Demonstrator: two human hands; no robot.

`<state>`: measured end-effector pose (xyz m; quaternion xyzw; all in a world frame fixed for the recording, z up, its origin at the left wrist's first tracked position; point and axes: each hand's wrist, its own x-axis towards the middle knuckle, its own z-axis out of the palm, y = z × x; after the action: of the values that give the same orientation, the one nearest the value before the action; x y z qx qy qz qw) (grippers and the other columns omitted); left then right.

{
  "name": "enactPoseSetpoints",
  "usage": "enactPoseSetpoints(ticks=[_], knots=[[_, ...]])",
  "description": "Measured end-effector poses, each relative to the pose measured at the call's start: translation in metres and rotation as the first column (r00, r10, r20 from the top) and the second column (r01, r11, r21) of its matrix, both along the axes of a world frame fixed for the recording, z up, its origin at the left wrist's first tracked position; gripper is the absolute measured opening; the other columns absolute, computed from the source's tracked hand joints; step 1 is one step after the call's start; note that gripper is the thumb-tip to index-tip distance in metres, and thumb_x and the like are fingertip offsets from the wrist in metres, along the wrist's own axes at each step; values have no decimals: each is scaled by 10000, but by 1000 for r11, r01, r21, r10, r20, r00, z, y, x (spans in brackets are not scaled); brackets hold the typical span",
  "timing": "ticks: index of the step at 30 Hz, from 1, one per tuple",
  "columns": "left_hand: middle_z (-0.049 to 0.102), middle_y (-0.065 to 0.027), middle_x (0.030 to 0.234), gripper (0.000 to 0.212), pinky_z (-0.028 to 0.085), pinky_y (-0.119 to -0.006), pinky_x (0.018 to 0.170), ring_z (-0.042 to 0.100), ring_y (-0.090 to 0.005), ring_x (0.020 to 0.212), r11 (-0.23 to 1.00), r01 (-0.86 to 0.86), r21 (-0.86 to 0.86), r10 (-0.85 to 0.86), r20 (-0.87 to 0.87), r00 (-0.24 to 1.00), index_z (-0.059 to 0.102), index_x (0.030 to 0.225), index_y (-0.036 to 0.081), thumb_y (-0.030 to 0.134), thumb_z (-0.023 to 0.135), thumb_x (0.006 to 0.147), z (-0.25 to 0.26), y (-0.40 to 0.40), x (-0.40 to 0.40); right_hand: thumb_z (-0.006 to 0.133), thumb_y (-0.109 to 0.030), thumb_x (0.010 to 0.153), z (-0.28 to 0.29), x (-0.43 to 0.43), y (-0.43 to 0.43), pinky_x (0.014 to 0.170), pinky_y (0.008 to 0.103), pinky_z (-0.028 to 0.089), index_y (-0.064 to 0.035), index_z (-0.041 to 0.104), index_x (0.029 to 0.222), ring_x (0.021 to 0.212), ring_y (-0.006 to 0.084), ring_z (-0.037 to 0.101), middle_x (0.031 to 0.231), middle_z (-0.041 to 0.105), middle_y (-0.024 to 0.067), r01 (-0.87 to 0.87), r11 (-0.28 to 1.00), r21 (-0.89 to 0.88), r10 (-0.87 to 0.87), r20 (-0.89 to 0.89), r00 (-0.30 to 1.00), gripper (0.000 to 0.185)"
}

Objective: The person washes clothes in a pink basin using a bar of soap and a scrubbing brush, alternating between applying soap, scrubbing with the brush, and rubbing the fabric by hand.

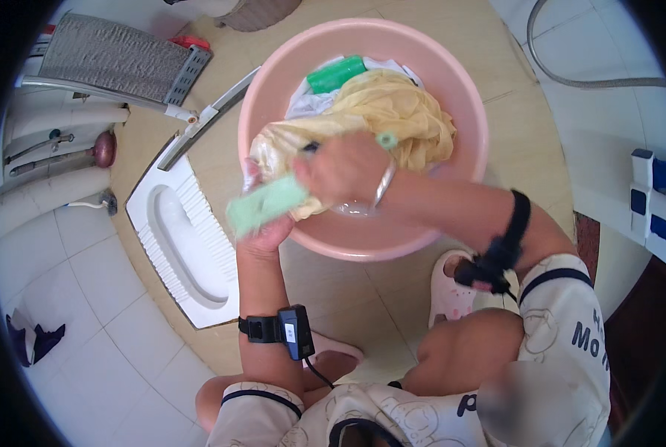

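A pink plastic basin (366, 248) stands on the floor before me, with a heap of pale yellow cloth (400, 106) in it. My left hand (269, 232) is at the basin's left rim, palm up, under part of the yellow cloth. My right hand (347, 167), blurred, grips a light green brush or block (266, 204), whose kind I cannot tell, and holds it over the cloth and my left palm. A green cylindrical object (336, 74) lies on white cloth (310, 104) at the basin's back. Some sudsy water (355, 208) shows near my right wrist.
A white squat toilet (193, 251) is set in the floor left of the basin. A squeegee or mop head (210, 117) with a metal pole reaches to the basin's left side. A grey shower hose (584, 84) runs along the right wall. A round grey object (260, 11) stands behind.
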<state>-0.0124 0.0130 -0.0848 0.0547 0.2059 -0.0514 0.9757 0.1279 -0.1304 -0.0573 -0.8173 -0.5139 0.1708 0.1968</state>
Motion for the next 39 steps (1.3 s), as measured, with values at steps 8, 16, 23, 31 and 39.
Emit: enactPoseSetpoints(ticks=[8, 16, 23, 31, 39], knots=[[304, -166, 1373, 607, 259, -528, 1008, 302, -350, 1258, 994, -76, 73, 84, -109, 990, 245, 1350, 56, 456, 342, 904, 21, -3, 5, 441, -265, 825, -5, 20, 5, 668, 411, 492, -108, 662, 810, 728, 284, 634, 845, 656, 115, 131, 982, -133, -149, -135, 980, 272], [310, -163, 1370, 708, 247, -491, 1027, 309, -339, 1256, 989, -14, 146, 30, -107, 994, 240, 1349, 37, 539, 365, 866, 31, -3, 10, 500, -230, 773, -30, 73, -10, 631, 397, 508, -102, 650, 741, 694, 268, 642, 737, 650, 120, 53, 987, -149, -8, 288, 958, 200], [264, -176, 1387, 822, 279, -511, 1009, 285, -352, 1265, 994, -43, 101, 50, -63, 997, 198, 1365, 61, 638, 376, 808, 39, -2, 7, 494, -239, 791, -46, 54, -5, 592, 397, 510, -84, 623, 739, 660, 283, 633, 704, 634, 132, 19, 988, -152, 9, 178, 984, 209], [238, -196, 1393, 938, 270, -533, 1009, 289, -375, 1257, 977, 6, 212, 8, -69, 998, 146, 1378, 66, 700, 408, 738, 34, 9, -4, 382, -259, 864, -39, 11, -3, 590, 449, 486, -65, 613, 724, 658, 274, 627, 672, 624, 137, -14, 994, -109, 19, 48, 999, 332], [478, -140, 1217, 738, 404, -311, 935, 508, -204, 1078, 586, 406, 701, -176, -379, 908, 359, 1234, -81, 301, 716, 713, 42, 20, -8, 333, -286, 861, -48, 89, -31, 717, 414, 477, -18, 647, 799, 777, 296, 620, 820, 643, 159, 379, 874, -304, -361, 117, 925, 417]])
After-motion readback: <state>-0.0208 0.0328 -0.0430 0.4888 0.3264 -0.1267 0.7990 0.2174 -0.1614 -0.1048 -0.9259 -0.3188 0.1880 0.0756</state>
